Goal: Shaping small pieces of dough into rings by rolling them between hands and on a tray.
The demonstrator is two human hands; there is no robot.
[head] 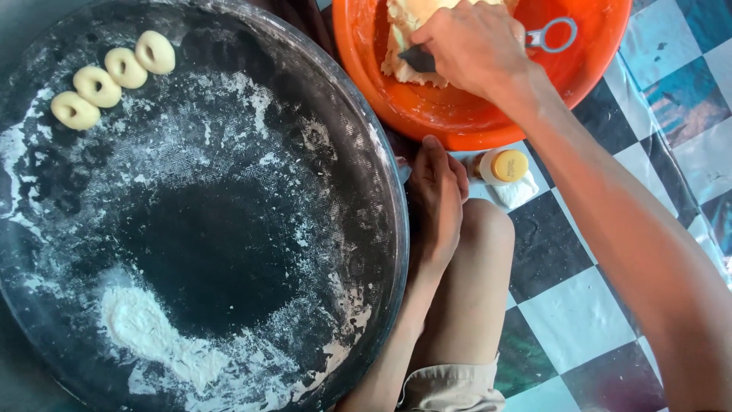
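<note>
— What's the right hand [473, 46] doing up there?

— It's reaching into the orange bowl [457, 114], fingers curled shut around a scraper [418, 59]. The dark blade pokes out to the left of the knuckles, and a metal ring [555, 34] on the tool sticks out on the other side of the hand.

— And the dough?

— The pale lump of dough [400, 38] sits in the bowl right under and in front of that hand. The blade is pressed against its lower edge, so tool and dough are touching.

— The other hand?

— The left hand [436, 202] lies loose, fingers slightly apart, holding nothing. It rests just beside the rim of the big round tray [229, 229], in the gap between the tray and the bowl, and above the person's bent knee [484, 229].

— Anything close to it?

— A small bottle with a yellow cap [503, 165] stands just to its right, below the bowl, with a bit of white paper [518, 191] against it.

— What's on the tray?

— Four small dough rings [114, 76] in a row near the upper left edge, well apart from both hands. The rest of the dark surface is dusted with flour [145, 324], thickest in a patch at the lower left. Everything sits on a checkered floor cloth [579, 305].
</note>
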